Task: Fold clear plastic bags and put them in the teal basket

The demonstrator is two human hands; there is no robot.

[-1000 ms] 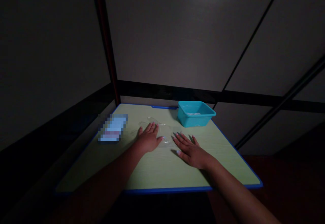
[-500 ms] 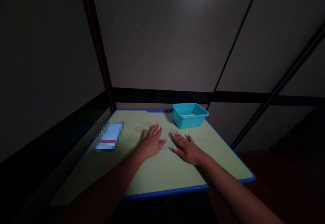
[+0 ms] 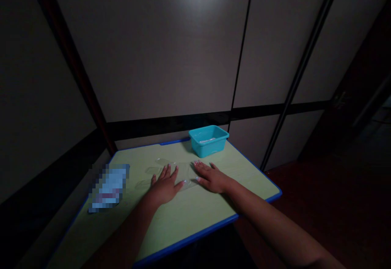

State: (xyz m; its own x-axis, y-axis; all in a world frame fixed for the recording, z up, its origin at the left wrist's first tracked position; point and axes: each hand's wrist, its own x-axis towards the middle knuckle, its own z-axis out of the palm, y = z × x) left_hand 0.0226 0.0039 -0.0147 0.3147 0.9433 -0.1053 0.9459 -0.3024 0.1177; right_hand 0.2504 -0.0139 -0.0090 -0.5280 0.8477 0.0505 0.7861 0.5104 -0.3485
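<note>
A clear, thin plastic glove point(image 3: 184, 170) lies flat on the pale yellow-green table point(image 3: 183, 224), its see-through finger shapes pointing left. My left hand point(image 3: 165, 187) rests palm down on it with the fingers spread, covering part of the plastic. Just past the glove's right end, my right hand point(image 3: 212, 178) is also palm down, fingers stretched out, its fingertips at or near the plastic edge. Neither hand grips anything.
A turquoise plastic basket point(image 3: 209, 149) stands at the back right, with something whitish inside. On the left lies a blue-white packet-like thing point(image 3: 110, 187), blurred out. Blue edging point(image 3: 189, 240) rims the table; cabinet panels point(image 3: 152, 57) rise behind it.
My view has turned right and tilted, so the table appears further left. Both hands stay flat and open, slightly further apart. More of the clear glove shows between them.
</note>
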